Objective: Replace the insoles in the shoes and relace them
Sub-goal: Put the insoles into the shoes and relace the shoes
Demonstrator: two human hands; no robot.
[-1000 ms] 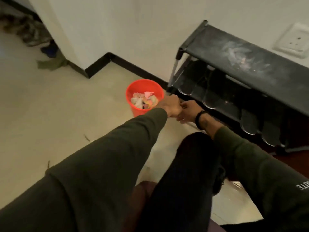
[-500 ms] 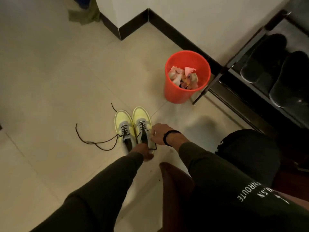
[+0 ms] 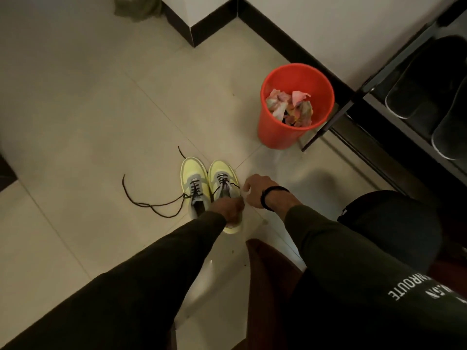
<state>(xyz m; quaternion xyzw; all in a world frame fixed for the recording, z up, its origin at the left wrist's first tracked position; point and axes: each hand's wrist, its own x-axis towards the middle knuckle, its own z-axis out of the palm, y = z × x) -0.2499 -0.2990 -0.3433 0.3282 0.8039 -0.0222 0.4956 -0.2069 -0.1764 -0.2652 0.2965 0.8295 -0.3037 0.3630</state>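
Two yellow shoes stand on the floor, near the red bin. The left hand covers the right shoe's heel; the right hand sits beside it. Neither grip can be made out.

We saw pale floor tiles that looked smooth and faintly glossy, with a soft sheen near the orange bin, whose wall looked like smooth plastic and which held crumpled paper. The yellow shoes looked like matt cloth with dark cord laces, and both sleeves were dull dark cloth, the right one carrying white printed letters. The shoe rack had thin black legs that looked like painted metal.
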